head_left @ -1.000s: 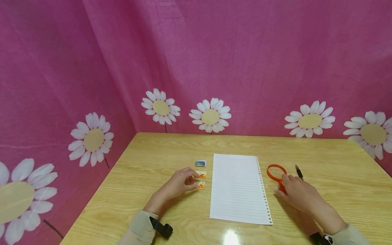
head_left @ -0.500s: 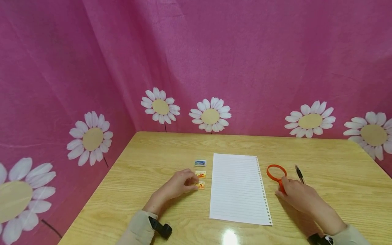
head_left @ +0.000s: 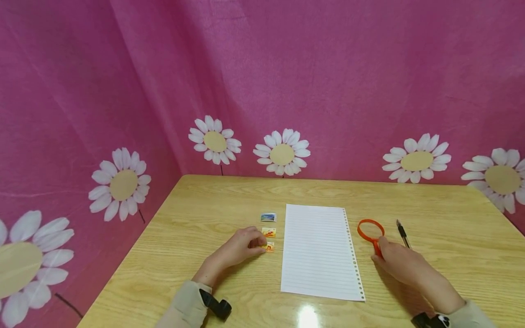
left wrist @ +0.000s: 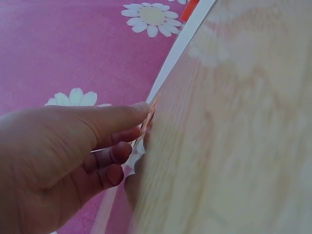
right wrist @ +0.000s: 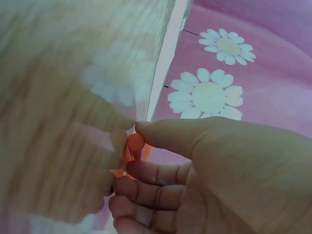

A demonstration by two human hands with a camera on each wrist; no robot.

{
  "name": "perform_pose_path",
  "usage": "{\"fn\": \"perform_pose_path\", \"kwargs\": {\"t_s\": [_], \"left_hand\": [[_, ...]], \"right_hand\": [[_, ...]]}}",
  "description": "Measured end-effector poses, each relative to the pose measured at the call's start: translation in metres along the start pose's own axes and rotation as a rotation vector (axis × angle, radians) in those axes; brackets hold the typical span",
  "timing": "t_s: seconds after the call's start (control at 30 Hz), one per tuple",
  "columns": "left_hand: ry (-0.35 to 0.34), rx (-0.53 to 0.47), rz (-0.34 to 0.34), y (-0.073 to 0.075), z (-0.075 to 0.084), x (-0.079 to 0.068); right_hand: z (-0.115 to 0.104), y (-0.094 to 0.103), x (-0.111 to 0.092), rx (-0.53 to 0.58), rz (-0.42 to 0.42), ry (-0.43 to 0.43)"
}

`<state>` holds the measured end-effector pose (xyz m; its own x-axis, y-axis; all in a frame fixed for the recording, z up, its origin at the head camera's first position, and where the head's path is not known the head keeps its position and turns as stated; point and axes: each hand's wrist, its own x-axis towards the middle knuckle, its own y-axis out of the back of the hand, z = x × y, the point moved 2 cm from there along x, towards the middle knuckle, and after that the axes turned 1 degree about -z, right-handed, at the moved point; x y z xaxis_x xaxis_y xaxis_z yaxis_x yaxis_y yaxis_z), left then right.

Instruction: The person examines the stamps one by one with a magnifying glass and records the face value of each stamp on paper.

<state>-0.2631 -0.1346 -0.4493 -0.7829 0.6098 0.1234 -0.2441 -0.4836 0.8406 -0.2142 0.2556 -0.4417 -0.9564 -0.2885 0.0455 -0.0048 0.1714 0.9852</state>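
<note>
Near the lowest of 3 small stamps, my left hand [head_left: 234, 248] has its fingers bent. Its thumb and index finger pinch the left edge of that orange and yellow stamp [head_left: 270, 247], seen edge-on in the left wrist view. Above it lie another orange and yellow stamp [head_left: 269, 233] and a blue one [head_left: 268, 217]. My right hand [head_left: 404, 260] holds the handle of a red-orange magnifying glass [head_left: 362, 234] between thumb and fingers. The handle's round end [right wrist: 135, 142] shows in the right wrist view. Its ring lies on the table.
A lined sheet of paper [head_left: 320, 253] with punched holes lies between the hands. A black pen [head_left: 402, 231] lies just beyond my right hand. The wooden table [head_left: 229, 196] meets a pink curtain [head_left: 328, 82] with daisies at the back.
My left index finger has drawn down toward the thumb at the lowest stamp. The right fingers have closed in around the magnifying glass handle, showing more of the pen.
</note>
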Motion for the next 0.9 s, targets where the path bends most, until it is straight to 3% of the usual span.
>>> {"fn": "perform_pose_path", "kwargs": {"t_s": [0.37,0.53,0.8,0.9], "left_hand": [[-0.038,0.014,0.017,-0.0027,-0.0023,0.0006],[-0.051,0.011,0.020,-0.0036,-0.0038,0.0011],[-0.042,0.014,0.011,-0.0043,-0.0034,0.0010],[-0.081,0.030,0.032,-0.0049,-0.0044,0.0006]], "right_hand": [[-0.0011,-0.0005,0.0008,0.016,-0.027,-0.036],[-0.0019,0.0000,0.0014,0.007,0.007,-0.050],[0.0003,0.0039,0.0024,0.088,-0.006,-0.128],[0.0000,0.0061,0.0034,0.111,0.002,-0.153]]}}
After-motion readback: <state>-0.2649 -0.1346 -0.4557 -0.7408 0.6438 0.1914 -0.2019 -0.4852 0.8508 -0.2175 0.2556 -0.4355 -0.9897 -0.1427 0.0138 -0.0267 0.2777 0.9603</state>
